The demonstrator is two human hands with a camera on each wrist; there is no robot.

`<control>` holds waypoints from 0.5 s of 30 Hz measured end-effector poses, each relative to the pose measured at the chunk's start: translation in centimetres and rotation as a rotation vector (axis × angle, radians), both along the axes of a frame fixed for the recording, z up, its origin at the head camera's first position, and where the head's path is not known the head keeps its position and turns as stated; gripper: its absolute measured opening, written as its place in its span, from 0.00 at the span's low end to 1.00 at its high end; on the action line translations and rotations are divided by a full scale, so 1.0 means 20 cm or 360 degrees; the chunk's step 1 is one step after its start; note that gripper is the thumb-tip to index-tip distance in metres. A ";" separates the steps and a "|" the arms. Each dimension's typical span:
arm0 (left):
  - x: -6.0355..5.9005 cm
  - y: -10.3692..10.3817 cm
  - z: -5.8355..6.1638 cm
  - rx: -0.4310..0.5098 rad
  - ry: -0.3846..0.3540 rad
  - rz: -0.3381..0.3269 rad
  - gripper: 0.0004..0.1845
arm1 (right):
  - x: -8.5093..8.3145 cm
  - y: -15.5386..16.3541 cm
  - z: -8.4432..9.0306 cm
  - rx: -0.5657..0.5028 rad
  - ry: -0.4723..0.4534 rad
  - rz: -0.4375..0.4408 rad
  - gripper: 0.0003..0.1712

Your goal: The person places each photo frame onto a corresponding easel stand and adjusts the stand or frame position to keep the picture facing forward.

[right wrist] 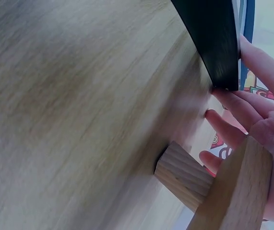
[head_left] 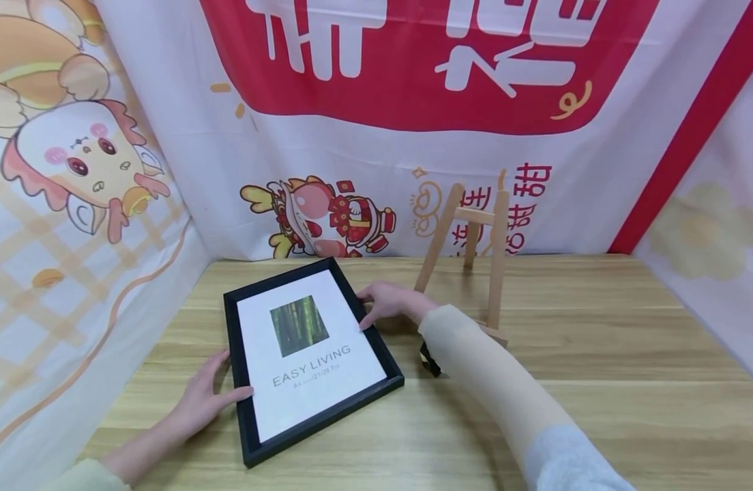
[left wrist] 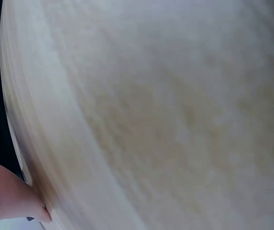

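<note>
A black picture frame (head_left: 238, 361) lies face up and slanted on the wooden table, its white insert showing a bamboo photo and the words EASY LIVING. My left hand (head_left: 201, 399) grips the frame's left edge, thumb on top and the other fingers along the side. Across from it, my right hand (head_left: 391, 302) holds the right edge between thumb and fingers. The right wrist view shows the thumb on one face of the frame (right wrist: 216, 43) and fingertips at its lower edge. Just right of that hand stands a small wooden easel (head_left: 498, 266), partly hidden behind the forearm.
A small black item (head_left: 430, 361) shows beside the right wrist, mostly hidden. Printed cloth (head_left: 364, 109) hangs behind the table (head_left: 597, 341) and along both sides. The easel's wooden parts (right wrist: 242, 187) come close to the right hand in the right wrist view.
</note>
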State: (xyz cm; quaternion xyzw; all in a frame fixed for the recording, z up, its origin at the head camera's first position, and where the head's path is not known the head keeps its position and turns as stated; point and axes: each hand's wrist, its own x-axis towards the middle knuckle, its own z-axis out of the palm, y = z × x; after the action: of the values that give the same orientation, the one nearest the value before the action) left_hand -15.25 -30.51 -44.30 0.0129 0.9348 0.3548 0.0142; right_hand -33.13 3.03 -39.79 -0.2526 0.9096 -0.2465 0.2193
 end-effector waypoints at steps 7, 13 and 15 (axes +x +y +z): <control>0.00 0.01 0.02 0.0081 -0.0067 0.0013 0.54 | 0.01 0.00 0.00 -0.0045 -0.0013 0.0001 0.41; -0.03 0.03 0.05 0.0334 -0.0192 0.0104 0.58 | -0.01 0.01 0.00 -0.0225 -0.0046 -0.0047 0.44; -0.03 0.04 0.07 0.0414 -0.0192 0.0141 0.57 | -0.02 0.03 0.01 -0.0333 -0.0057 -0.0048 0.43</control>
State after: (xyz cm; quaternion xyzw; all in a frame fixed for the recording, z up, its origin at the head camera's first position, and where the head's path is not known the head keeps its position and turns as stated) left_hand -15.94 -29.68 -43.00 -0.0480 0.8780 0.4733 0.0528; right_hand -33.47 3.53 -39.66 -0.2560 0.8785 -0.3480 0.2042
